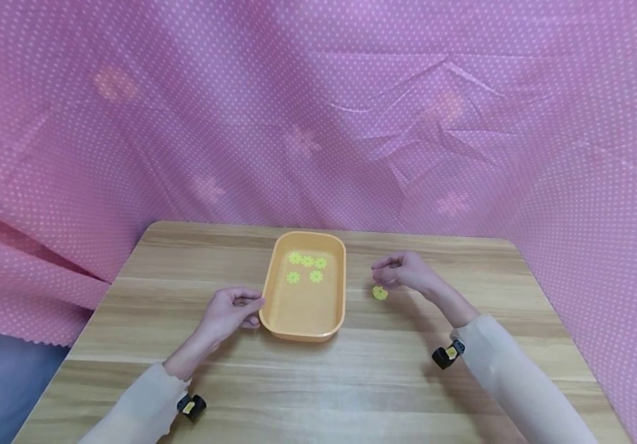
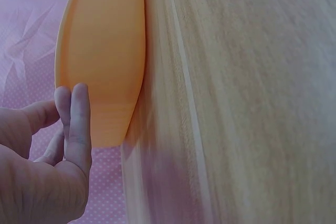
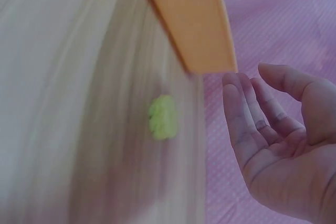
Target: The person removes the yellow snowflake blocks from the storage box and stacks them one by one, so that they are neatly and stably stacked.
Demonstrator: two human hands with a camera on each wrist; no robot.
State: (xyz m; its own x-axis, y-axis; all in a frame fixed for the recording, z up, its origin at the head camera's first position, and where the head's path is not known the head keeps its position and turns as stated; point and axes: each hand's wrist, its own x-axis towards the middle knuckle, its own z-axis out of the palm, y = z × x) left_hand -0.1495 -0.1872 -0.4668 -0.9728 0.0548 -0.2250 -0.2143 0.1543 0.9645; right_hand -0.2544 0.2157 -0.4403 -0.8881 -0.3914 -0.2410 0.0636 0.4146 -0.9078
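Observation:
An orange rectangular tray (image 1: 303, 311) stands on the table, and several flat yellow flower-shaped pieces (image 1: 316, 276) lie inside it. My left hand (image 1: 229, 313) pinches the tray's left rim; in the left wrist view its fingers (image 2: 80, 114) lie against the outer wall (image 2: 105, 40). To the right of the tray, one more yellow flower-shaped piece (image 1: 380, 293) rests on the wood. Over that piece hovers my right hand (image 1: 407, 271), fingers loosely bent with nothing between them. The right wrist view has the piece (image 3: 163, 117) blurred, apart from the hand (image 3: 283, 135).
The wood-grain table (image 1: 385, 382) reaches back to a pink dotted cloth (image 1: 318, 123) that hangs behind and at both sides. Black wrist cameras (image 1: 192, 407) sit on both light sleeves (image 1: 512, 370). A blue-grey surface (image 1: 7, 388) shows at lower left.

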